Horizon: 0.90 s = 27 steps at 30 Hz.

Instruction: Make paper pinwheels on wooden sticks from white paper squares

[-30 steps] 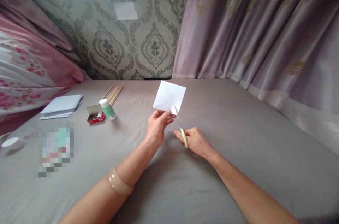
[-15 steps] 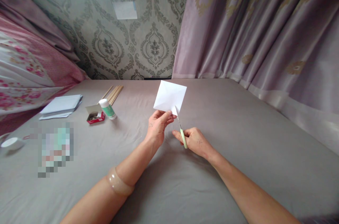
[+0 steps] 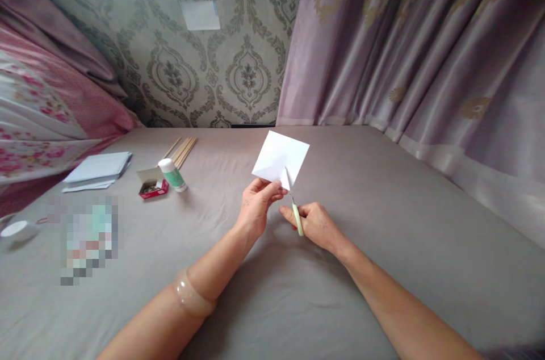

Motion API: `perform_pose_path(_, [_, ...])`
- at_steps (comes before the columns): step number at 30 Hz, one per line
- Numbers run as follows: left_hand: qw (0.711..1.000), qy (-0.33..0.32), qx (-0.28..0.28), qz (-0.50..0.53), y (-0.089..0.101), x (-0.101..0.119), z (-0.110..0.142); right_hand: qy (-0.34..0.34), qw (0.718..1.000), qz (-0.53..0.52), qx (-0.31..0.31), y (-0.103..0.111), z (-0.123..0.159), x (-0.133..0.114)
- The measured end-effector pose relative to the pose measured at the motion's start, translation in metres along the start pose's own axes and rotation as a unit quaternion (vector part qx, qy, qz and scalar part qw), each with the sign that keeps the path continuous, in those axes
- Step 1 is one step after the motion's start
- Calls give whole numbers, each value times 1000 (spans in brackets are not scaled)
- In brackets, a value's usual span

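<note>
A white piece of paper, roughly square, is pinched at its lower edge by my left hand and held up above the grey cloth. My right hand grips a pair of scissors by their pale green handles. The scissors point up and away from me, with a blade lying across the paper's lower right part, close to my left fingertips. Part of the handles is hidden by my right fingers.
To the left on the grey cloth stand a white-and-green glue stick and an open red box of small items. Wooden sticks, a stack of white paper and a white roll lie nearby.
The paper has shifted slightly right and turned a little clockwise, with my left hand moving along. Less of the blade's lower part shows below the paper. My right hand is nearly still.
</note>
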<state>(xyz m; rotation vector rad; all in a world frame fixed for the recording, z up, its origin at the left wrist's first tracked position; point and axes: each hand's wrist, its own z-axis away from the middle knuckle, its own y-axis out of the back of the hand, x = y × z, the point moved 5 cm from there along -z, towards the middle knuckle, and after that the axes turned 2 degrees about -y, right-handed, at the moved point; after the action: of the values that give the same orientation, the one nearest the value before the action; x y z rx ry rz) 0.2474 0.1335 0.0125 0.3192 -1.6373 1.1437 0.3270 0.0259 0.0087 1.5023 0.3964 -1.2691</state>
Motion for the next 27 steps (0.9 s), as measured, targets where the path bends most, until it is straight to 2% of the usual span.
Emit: perform_pose_path(27, [1000, 3, 5, 3, 2, -1, -2, 12, 1000, 24, 17, 2, 1, -2])
